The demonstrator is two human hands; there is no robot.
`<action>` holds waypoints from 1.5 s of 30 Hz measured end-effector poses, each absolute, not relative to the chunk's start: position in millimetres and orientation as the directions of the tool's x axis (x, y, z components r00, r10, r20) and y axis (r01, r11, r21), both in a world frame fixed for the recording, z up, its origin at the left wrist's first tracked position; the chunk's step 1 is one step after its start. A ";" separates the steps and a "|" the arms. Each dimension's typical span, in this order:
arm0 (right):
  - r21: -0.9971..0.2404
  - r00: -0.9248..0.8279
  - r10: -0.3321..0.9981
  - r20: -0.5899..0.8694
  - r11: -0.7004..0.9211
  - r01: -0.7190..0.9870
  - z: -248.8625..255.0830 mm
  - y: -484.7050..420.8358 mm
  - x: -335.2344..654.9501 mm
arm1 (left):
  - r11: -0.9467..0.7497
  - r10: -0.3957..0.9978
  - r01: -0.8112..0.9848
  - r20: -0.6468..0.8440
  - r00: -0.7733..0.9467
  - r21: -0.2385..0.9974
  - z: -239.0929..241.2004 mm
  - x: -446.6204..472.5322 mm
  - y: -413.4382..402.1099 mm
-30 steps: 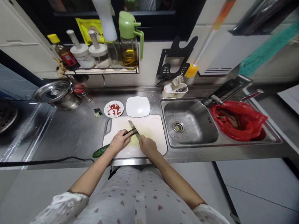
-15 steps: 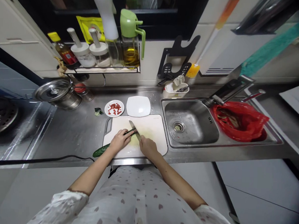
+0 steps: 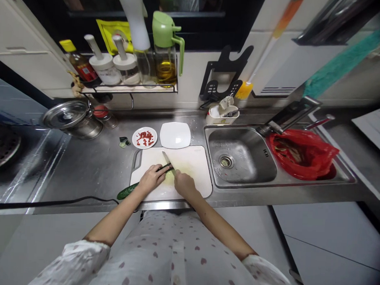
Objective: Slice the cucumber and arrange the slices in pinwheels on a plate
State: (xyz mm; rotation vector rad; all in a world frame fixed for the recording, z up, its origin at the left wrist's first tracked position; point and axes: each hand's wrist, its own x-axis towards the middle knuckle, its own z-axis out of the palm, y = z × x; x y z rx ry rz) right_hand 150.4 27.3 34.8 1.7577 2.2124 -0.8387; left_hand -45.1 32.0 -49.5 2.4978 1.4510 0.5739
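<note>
A white cutting board lies on the steel counter in front of me. Across its left part lies a dark green cucumber, one end sticking out over the board's left edge. My left hand is closed over the cucumber and holds it down. My right hand grips the handle of a knife, whose blade points away from me beside my left fingertips. Pale green cut cucumber lies on the board between my hands.
Behind the board stand a small plate of chopped red chili and a white square dish. A sink is to the right, with a red plastic bag beyond. A lidded pot and black cable are left.
My right hand and the knife have shifted slightly left, closer to my left fingers. The left hand and cucumber stay in place.
</note>
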 end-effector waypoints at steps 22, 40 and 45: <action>-0.272 -0.308 0.831 -0.464 0.197 0.942 29.1 34.7 151.8 | -0.501 0.866 0.756 0.237 0.441 0.422 -47.0 -45.2 35.8; -0.264 -0.311 0.814 -0.491 0.201 0.943 27.7 38.2 149.1 | -0.492 0.871 0.763 0.222 0.439 0.420 -46.5 -45.4 38.2; -0.254 -0.308 0.807 -0.503 0.203 0.946 27.7 35.8 150.7 | -0.494 0.870 0.760 0.230 0.437 0.423 -51.0 -46.4 38.0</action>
